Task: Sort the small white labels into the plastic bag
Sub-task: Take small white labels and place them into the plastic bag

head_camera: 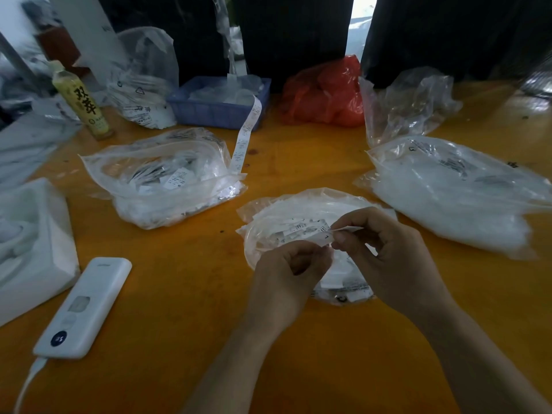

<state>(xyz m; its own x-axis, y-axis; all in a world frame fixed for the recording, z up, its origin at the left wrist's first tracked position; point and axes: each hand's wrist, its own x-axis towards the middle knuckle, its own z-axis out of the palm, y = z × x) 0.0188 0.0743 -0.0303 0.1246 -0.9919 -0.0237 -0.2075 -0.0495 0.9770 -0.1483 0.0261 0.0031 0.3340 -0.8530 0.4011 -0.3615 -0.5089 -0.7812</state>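
while a white power bank [86, 306] with its cable lies at the left of the orange table [185, 294], a clear bag of labels [161, 177] sits farther back beside a paper strip [246, 138]. nearer the middle, the left hand [291, 265] curls its fingers onto the rim of the plastic bag [298, 216], which holds small white labels. just beside it, the right hand [385, 249] pinches one white label [327, 236] over that bag. at the right lies a full clear bag [454, 189].
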